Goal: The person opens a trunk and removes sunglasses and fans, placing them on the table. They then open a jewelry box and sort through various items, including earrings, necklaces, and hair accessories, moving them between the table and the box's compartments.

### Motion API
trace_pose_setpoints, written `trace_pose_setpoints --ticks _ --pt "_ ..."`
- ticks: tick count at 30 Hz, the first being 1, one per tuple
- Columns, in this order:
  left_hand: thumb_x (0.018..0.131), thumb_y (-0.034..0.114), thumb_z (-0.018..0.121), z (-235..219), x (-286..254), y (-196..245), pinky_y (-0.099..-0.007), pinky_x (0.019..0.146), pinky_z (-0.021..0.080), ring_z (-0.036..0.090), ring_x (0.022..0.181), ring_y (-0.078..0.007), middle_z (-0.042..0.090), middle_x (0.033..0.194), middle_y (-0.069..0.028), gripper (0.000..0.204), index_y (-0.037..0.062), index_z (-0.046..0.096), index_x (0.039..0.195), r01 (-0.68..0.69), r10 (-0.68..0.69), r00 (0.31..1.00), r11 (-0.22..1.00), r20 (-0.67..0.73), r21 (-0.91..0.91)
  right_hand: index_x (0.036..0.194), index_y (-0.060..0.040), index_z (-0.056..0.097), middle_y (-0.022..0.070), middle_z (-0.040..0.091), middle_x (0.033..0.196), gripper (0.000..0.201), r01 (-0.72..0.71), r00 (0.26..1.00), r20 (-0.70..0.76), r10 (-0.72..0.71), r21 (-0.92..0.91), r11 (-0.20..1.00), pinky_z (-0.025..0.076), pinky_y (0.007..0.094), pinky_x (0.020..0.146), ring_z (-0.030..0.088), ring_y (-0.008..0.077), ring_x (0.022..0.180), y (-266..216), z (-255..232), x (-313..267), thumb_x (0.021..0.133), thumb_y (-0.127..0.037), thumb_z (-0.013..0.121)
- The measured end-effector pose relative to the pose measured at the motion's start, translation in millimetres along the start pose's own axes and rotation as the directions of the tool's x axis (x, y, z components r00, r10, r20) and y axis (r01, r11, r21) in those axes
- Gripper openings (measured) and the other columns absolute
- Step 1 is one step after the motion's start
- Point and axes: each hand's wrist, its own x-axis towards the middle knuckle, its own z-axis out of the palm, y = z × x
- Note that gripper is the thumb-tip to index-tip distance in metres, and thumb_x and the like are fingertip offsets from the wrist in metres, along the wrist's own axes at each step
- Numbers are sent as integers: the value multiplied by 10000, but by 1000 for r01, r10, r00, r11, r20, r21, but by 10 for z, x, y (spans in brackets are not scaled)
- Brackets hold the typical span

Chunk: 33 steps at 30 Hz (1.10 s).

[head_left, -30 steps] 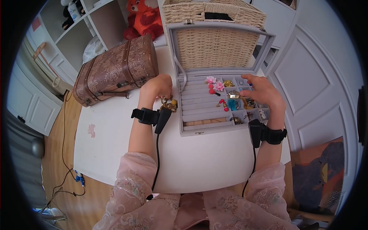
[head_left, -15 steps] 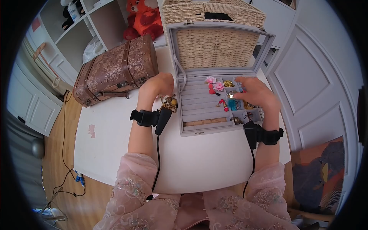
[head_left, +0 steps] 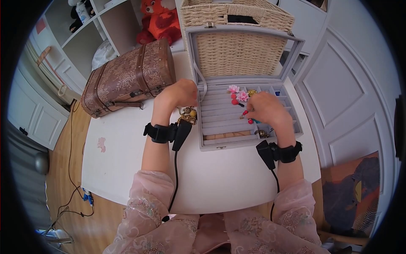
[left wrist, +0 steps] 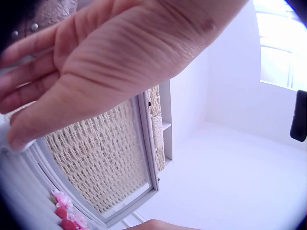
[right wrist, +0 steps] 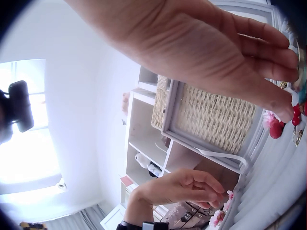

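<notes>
A grey jewelry box (head_left: pixel 224 108) stands with its lid up on the table. My right hand (head_left: pixel 270 112) reaches over its compartments, and the thumb and fingertips come down right by a red-beaded ornament (head_left: pixel 250 121). In the right wrist view a gap shows between that thumb and the fingers, close to the red beads (right wrist: pixel 296 115). At the box's left wall is my left hand (head_left: pixel 177 94), fingers loosely bent, thumb near the edge. Beside its wrist lies a gold-toned jewelry pile (head_left: pixel 187 115). Pink flower ornaments (head_left: pixel 242 96) and a red one (head_left: pixel 234 101) sit in the ring rows.
A brown patterned trunk (head_left: pixel 127 80) is to the left on the white table (head_left: pixel 122 156). Behind the open lid stands a woven basket (head_left: pixel 241 55). A red plush toy (head_left: pixel 158 21) sits at the back. Cables run from both wrist cameras.
My right hand has moved left from the box's right side to the red beads, covering most compartments. My left hand has shifted slightly right, toward the box's left wall.
</notes>
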Motion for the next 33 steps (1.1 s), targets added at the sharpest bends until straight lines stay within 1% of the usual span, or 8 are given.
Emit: trace_pose_setpoints --ticks 11,13,17,23,25,27,30,33 --pt "673 172 721 5 -18 8 -324 685 516 657 773 -261 673 814 -144 240 -8 678 826 -42 42 999 999 -19 4 644 -36 669 144 630 650 148 -18 999 25 21 -97 995 506 395 622 635 313 682 -105 35 39 595 -164 722" --pt "675 169 719 4 -22 21 -324 684 516 657 775 -259 673 817 -144 236 -10 676 824 -46 46 999 999 -20 6 788 -26 678 140 669 806 172 -50 990 120 70 -161 986 534 375 703 663 279 810 -132 31 61 641 -108 711" --pt "696 178 721 -26 -65 103 -323 680 516 656 779 -257 669 820 -146 250 -16 670 846 -102 102 995 995 -6 19 779 -17 673 153 665 806 149 26 987 163 2 -171 985 531 376 700 660 289 800 -159 22 58 663 -109 688" --pt "729 219 714 -22 -138 306 -344 723 509 643 820 -285 659 850 -168 308 -11 659 927 -240 239 970 971 -32 -12 784 -17 669 159 650 755 142 92 996 -28 -91 54 994 515 387 691 646 305 783 -226 -71 4 691 -124 671" --pt "728 231 709 -6 -145 363 -363 757 501 632 860 -314 654 875 -184 329 -5 658 951 -251 250 968 967 -16 -45 709 -25 627 115 617 634 147 199 978 -107 -179 222 954 470 380 599 617 294 638 -222 -45 23 669 -157 676" --pt "764 197 691 23 -154 419 -335 711 519 660 804 -255 666 862 -172 283 -29 644 928 -409 402 911 909 -93 -79 720 -25 629 111 616 627 156 256 962 -161 -220 258 932 467 373 592 617 284 622 -296 -98 -11 673 -164 680" --pt "763 133 686 -41 -232 565 -323 700 524 669 788 -252 670 842 -175 230 -31 641 918 -509 509 859 838 -54 -196 734 -23 631 100 615 615 158 331 933 -244 -265 291 897 463 358 575 615 264 595 -324 -123 -28 681 -162 684" --pt "742 66 689 -63 -230 582 -308 677 527 676 753 -249 672 803 -169 204 -33 637 912 -496 497 866 843 -52 -208 739 -21 633 92 616 613 149 349 923 -280 -263 324 880 460 344 558 611 249 576 -342 -167 -50 688 -150 687"
